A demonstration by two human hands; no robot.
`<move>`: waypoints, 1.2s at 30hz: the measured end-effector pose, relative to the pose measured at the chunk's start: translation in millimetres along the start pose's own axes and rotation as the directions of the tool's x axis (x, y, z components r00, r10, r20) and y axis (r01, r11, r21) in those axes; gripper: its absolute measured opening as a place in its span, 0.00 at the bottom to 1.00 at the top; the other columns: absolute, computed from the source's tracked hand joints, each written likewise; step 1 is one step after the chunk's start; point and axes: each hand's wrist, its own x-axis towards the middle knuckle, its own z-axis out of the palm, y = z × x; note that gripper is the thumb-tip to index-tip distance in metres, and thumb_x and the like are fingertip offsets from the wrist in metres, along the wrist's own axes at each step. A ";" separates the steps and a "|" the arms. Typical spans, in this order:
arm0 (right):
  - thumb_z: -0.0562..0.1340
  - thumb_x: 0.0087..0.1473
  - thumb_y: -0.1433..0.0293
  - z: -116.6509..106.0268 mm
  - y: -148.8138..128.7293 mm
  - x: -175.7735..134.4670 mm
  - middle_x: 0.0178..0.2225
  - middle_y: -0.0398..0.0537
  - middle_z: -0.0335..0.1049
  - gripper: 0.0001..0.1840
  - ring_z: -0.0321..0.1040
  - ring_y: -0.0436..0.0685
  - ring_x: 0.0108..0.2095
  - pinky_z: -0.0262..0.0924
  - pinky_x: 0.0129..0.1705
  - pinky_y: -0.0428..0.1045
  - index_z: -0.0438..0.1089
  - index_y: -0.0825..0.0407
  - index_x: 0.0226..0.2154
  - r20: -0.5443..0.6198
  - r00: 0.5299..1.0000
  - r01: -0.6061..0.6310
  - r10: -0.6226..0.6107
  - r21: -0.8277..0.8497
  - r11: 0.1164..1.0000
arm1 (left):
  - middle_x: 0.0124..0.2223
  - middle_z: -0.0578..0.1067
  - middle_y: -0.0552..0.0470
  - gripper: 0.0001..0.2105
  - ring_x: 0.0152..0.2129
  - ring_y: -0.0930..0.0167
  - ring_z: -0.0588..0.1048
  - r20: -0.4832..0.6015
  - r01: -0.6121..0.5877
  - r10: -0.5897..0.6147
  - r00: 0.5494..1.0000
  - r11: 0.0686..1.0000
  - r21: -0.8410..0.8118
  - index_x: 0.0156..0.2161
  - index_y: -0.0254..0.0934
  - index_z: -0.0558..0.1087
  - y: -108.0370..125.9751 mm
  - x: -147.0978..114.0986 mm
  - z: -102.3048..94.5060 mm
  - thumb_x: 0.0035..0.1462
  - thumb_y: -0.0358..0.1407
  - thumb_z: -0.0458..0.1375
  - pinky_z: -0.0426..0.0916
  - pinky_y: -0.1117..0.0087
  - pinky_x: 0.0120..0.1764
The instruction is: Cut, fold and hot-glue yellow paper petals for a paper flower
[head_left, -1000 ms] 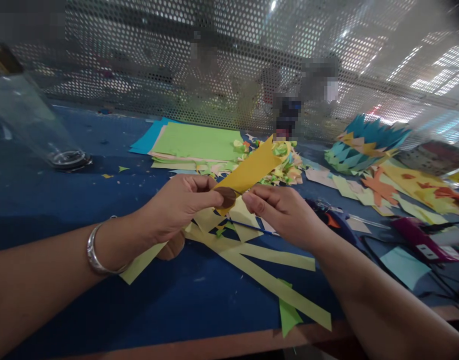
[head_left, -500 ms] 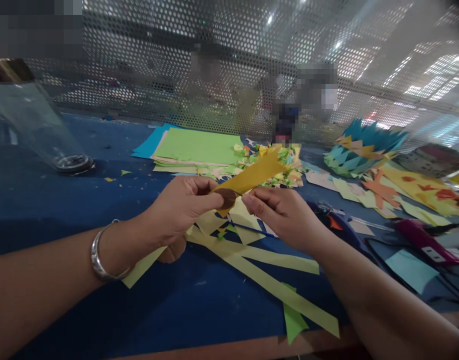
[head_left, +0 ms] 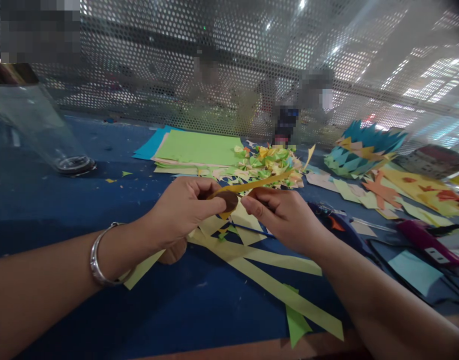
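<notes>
My left hand is closed, its thumb and fingers pinching a brown round disc together with a yellow paper strip. From the disc the strip runs up to the right, behind my right fingertips, and now shows nearly edge-on. My right hand is closed in a pinch beside the disc; a thin dark line reaches its fingertips, too small to name. Under both hands lie pale yellow paper strips. A brown rounded piece rests below my left palm, partly hidden.
Green paper sheets and a heap of paper scraps lie behind the hands. At left stands a glass bottle. A blue glue gun, a purple power strip with cable and a paper crown are at right.
The yellow strip has turned from showing its broad face to nearly edge-on, its far end bent to the right. Both hands keep almost the same place and grip.
</notes>
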 end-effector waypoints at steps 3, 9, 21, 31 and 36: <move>0.53 0.66 0.55 -2.0 0.8 -0.3 0.19 0.37 0.49 0.24 0.49 0.47 0.20 0.44 0.24 0.48 0.56 0.50 0.23 0.021 1.000 0.002 -0.002 -0.009 1.000 | 0.27 0.77 0.52 0.02 0.27 0.68 0.74 0.080 -0.049 0.041 0.996 0.994 0.096 0.25 0.39 0.78 0.0 1.1 -2.1 0.46 0.33 0.64 0.67 0.67 0.35; 0.53 0.67 0.57 -4.8 -0.3 0.5 0.19 0.36 0.49 0.23 0.48 0.46 0.20 0.43 0.23 0.47 0.55 0.50 0.23 0.030 0.999 0.044 -0.044 -0.003 0.999 | 0.26 0.76 0.52 0.04 0.27 0.68 0.74 0.105 -0.100 0.082 0.991 0.978 0.184 0.24 0.38 0.77 2.6 3.4 -6.6 0.47 0.34 0.63 0.67 0.69 0.33; 0.53 0.67 0.57 -5.1 2.0 0.4 0.20 0.37 0.51 0.23 0.50 0.46 0.20 0.44 0.24 0.47 0.56 0.51 0.23 0.040 0.996 0.081 -0.081 0.013 0.997 | 0.25 0.75 0.53 0.04 0.27 0.70 0.75 0.173 -0.103 0.058 0.983 0.960 0.262 0.26 0.37 0.77 10.3 3.8 -7.2 0.47 0.34 0.60 0.68 0.72 0.31; 0.53 0.67 0.58 -0.9 2.6 1.0 0.21 0.37 0.49 0.23 0.48 0.46 0.21 0.44 0.25 0.47 0.53 0.50 0.23 0.048 0.995 0.082 -0.084 0.037 0.996 | 0.27 0.77 0.52 0.04 0.27 0.68 0.75 0.174 -0.109 0.068 0.982 0.965 0.239 0.26 0.37 0.77 6.1 4.0 -8.2 0.46 0.34 0.62 0.68 0.70 0.32; 0.53 0.67 0.56 -1.0 1.8 0.8 0.21 0.37 0.49 0.24 0.49 0.46 0.21 0.45 0.25 0.47 0.54 0.50 0.23 0.042 0.998 0.052 -0.054 0.040 0.998 | 0.28 0.77 0.52 0.04 0.27 0.69 0.75 0.180 -0.120 0.075 0.981 0.960 0.253 0.27 0.37 0.78 2.6 5.8 -9.5 0.47 0.34 0.61 0.68 0.70 0.32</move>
